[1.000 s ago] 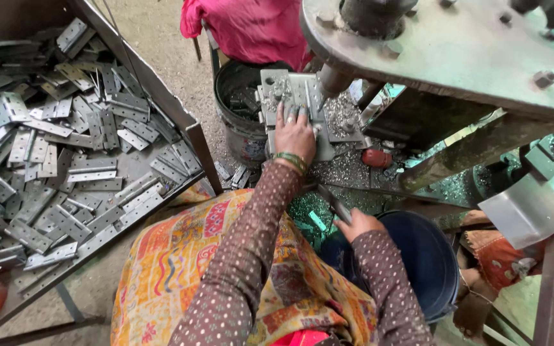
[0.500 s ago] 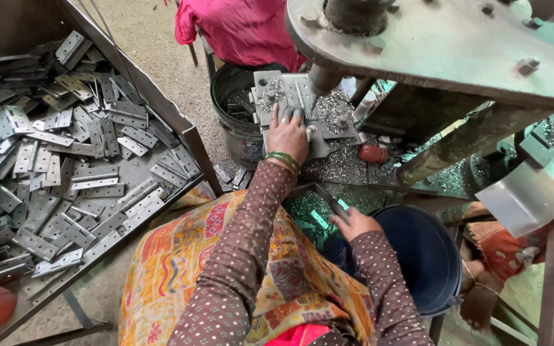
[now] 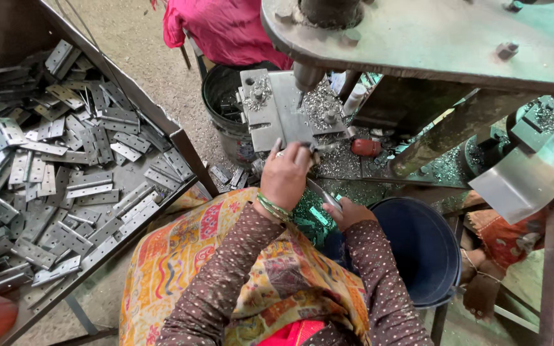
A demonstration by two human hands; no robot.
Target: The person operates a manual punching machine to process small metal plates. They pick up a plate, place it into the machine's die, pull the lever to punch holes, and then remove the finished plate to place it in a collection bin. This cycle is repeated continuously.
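Flat grey metal plate (image 3: 276,115) lies on the bed of the press, directly beneath the punch tip (image 3: 305,78), with silver swarf (image 3: 320,97) piled on its far right part. Left hand (image 3: 285,176) rests at the plate's near edge, fingers curled down onto the edge and pinching it; green bangles (image 3: 272,209) sit at the wrist. Right hand (image 3: 349,211) is lower and nearer the body, closed around a thin metal strip (image 3: 322,194) that angles up toward the left hand; the grip itself is partly hidden, so the hold appears to be a loose fist rather than a firm clamp.

Black bucket (image 3: 224,109) stands behind and left of the plate, touching the press bed. Dark blue bucket (image 3: 421,250) stands just right of the right hand. A small red canister (image 3: 367,147) lies among shavings to the right of the plate.

Large grey press frame (image 3: 431,38) overhangs the work area. On the left, a metal tray (image 3: 184,144) holds a heap of punched grey hinge blanks (image 3: 65,173). Another person in a pink garment (image 3: 232,29) is at the top of view, beyond the black bucket
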